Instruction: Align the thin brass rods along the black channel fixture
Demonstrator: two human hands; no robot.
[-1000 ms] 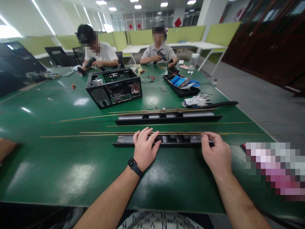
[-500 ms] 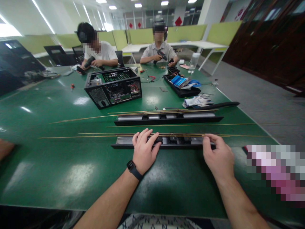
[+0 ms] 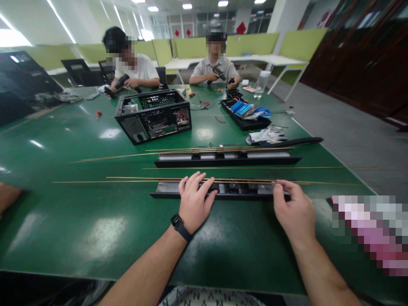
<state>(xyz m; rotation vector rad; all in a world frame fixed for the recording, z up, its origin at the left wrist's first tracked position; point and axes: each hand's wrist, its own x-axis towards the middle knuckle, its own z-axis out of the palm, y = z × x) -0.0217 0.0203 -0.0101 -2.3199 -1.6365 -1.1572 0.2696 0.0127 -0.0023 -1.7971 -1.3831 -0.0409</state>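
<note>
Near me on the green table lies a long black channel point(image 3: 167, 195) with a grey inner face and dark blocks inside. Thin brass-coloured rods point(image 3: 124, 181) run lengthwise along its far side and stick out beyond both ends. My left hand point(image 3: 195, 206) rests over the left part of the channel, fingers spread, fingertips on or close to the rods. Thumb and forefinger of my right hand point(image 3: 295, 208) pinch a rod near the channel's right end; whether they hold one or two is unclear. A second black channel point(image 3: 267, 161) with more rods lies just behind.
A single rod point(image 3: 325, 167) lies between the channels. Farther back are an open computer case point(image 3: 153, 123), a black tray point(image 3: 251, 124) with blue packs, and gloves point(image 3: 267, 135). Two people across the table hold power drills. Another person's hand point(image 3: 9, 197) shows at left.
The view has shifted slightly. Both hands keep practically the same place on the near channel and its rods.
</note>
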